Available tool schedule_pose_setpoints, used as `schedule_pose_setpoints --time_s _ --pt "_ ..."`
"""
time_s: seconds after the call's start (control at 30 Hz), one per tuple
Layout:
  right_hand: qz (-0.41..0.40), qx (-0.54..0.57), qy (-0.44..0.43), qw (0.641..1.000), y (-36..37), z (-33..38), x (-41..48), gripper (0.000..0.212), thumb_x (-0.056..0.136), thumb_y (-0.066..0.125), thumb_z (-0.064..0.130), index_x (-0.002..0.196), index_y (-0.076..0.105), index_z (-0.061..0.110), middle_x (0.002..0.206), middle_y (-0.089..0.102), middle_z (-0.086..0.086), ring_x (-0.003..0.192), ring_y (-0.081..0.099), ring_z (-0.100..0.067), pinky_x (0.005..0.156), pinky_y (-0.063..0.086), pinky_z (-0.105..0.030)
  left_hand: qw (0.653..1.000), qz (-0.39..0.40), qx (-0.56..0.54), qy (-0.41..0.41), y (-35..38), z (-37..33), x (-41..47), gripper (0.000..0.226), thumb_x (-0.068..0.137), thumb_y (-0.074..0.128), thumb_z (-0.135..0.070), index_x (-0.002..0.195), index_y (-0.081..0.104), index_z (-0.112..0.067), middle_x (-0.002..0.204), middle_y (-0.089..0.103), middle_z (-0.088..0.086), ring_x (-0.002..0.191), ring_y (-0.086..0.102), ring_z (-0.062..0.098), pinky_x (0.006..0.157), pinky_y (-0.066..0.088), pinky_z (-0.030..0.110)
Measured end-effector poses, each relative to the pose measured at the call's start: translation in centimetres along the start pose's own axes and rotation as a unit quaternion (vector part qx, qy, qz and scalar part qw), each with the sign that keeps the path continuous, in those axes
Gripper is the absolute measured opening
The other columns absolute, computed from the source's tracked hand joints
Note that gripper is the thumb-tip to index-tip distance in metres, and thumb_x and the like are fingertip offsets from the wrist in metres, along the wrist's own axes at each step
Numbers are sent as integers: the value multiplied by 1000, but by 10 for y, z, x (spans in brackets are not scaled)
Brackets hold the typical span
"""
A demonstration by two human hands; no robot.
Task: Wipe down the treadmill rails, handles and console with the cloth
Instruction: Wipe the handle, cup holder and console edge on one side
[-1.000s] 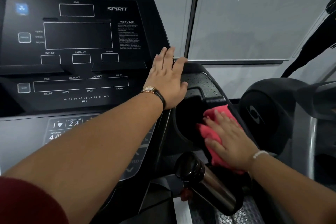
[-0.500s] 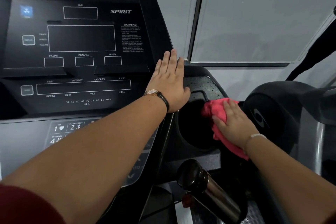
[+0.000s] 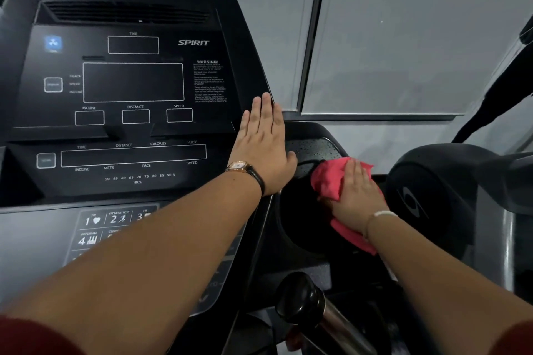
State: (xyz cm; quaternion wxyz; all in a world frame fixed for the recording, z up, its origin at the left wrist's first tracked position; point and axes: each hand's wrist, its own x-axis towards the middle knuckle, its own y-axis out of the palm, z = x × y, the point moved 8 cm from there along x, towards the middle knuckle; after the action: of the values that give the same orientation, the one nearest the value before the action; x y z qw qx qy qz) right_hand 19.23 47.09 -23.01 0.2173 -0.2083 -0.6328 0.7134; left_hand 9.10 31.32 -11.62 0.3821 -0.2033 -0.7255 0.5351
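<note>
A person's right hand (image 3: 357,196) presses a bunched pink cloth (image 3: 328,181) against the far right rim of the treadmill's round cup holder (image 3: 300,210), fingers laid close together and nearly straight on top of the fabric rather than wrapped around it; the thumb cannot be seen. A tail of the cloth hangs out beneath the wrist, which wears a thin pale bracelet (image 3: 383,214). The left hand (image 3: 262,147) lies flat, fingers straight and together, braced against the right-hand edge of the black console (image 3: 132,81), its thumb resting beside the cup holder's near rim and holding nothing. A gold-cased watch (image 3: 240,167) on a dark strap sits on that wrist. The console's display windows are dark, with the SPIRIT name and a warning notice printed near the left fingertips. Just behind the cloth, a speckled black tray (image 3: 314,147) forms the console's right wing. Below the cup holder, a black-capped metal handle (image 3: 311,305) angles toward the viewer. To the right stands the rounded dark housing of a neighbouring machine (image 3: 432,196), and a grey window blind (image 3: 403,37) fills the background.
</note>
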Motion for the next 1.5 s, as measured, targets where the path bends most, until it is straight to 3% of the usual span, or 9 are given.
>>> schedule_pose_setpoints --time_s 0.17,0.37,0.57,0.7,0.87,1.0,1.13,1.37,1.5 --pt "10 -60 -209 976 3 25 -30 100 63 24 59 150 5 14 157 -12 -8 145 -1 -22 118 3 -35 1000 16 3 -1 3 1 2 82 90 35 -41 147 -14 -6 153 -24 13 142 -22 23 116 -11 38" --pt "-30 225 27 974 -16 -26 24 83 87 52 51 149 13 13 156 18 -6 143 17 -20 117 13 -31 1000 22 5 0 3 1 2 82 90 36 -39 147 -13 -6 153 -24 14 141 -22 24 117 -10 38" --pt "-51 186 -69 979 -19 -20 14 66 91 47 30 148 20 13 153 25 -8 140 25 -22 110 18 -20 999 24 -22 2 4 0 3 79 90 35 -29 147 -14 -6 153 -26 12 141 -24 23 116 -12 36" --pt "-67 524 55 847 -26 -51 37 51 84 39 -12 127 53 12 111 62 -12 104 61 -31 84 50 -27 999 30 -26 2 4 1 5 78 90 35 -30 146 -15 -7 152 -28 12 140 -25 23 116 -12 36" --pt "-146 613 138 764 -31 -46 54 48 80 41 -15 105 67 17 100 69 -15 78 65 -20 78 54 -31 999 32 -27 3 5 1 5 79 90 35 -30 146 -16 -7 152 -29 11 140 -27 22 116 -12 36" --pt "-231 401 136 876 -56 -19 45 29 83 50 15 107 67 19 102 68 -9 97 62 -28 87 46 -30 999 29 -26 4 4 1 6 79 90 35 -30 147 -14 -8 152 -29 11 140 -26 23 115 -14 35" --pt "-190 273 53 942 -48 13 39 75 80 55 56 142 28 22 132 43 -11 117 48 -30 102 39 -44 999 25 -26 2 5 1 7 79 90 35 -30 147 -14 -8 152 -28 11 140 -26 22 114 -14 34" --pt "-150 404 118 895 -54 -24 83 41 93 48 38 129 51 19 119 60 -14 109 57 -32 95 40 -31 999 24 -23 5 4 0 6 78 90 35 -30 147 -13 -8 152 -28 11 140 -26 22 113 -15 34" --pt "-224 369 3 902 -70 2 79 47 91 47 17 136 43 30 123 44 -7 96 54 -17 100 34 -18 1000 19 -21 3 4 2 7 79 90 35 -32 147 -13 -7 152 -28 11 140 -26 22 115 -13 35"
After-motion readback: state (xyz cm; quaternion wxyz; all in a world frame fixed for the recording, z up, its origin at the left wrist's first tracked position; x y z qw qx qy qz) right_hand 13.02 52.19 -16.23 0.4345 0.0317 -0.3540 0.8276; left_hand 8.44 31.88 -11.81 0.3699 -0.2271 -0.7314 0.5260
